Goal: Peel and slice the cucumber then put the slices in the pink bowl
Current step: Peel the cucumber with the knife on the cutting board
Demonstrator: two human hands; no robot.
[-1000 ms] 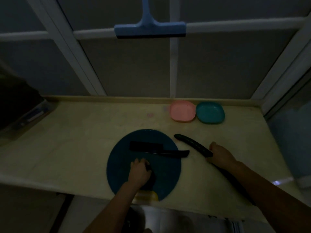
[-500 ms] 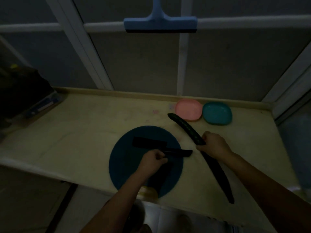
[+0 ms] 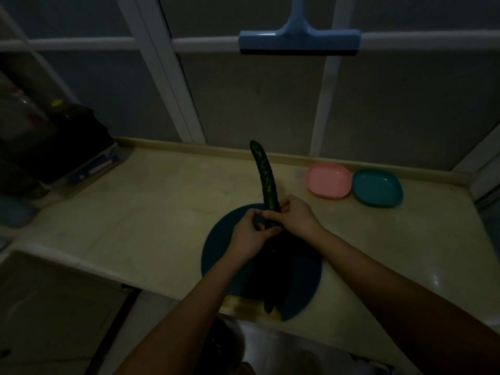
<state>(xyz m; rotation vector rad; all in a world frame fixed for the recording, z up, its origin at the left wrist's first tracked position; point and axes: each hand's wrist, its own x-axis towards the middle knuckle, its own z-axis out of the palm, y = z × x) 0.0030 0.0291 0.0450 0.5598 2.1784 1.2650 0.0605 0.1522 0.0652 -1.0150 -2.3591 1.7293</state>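
Left hand (image 3: 247, 234) and right hand (image 3: 296, 216) curl fingers round the cucumber (image 3: 266, 177) (over the board (image 3: 216, 247)).

No text, number, brand or sign can be read anywhere in this dim view. A container (image 3: 89, 169) at the left end of the surface (image 3: 151, 212) carries a pale strip with blue marks that may be a label. It is too dark and blurred to make out any letters.
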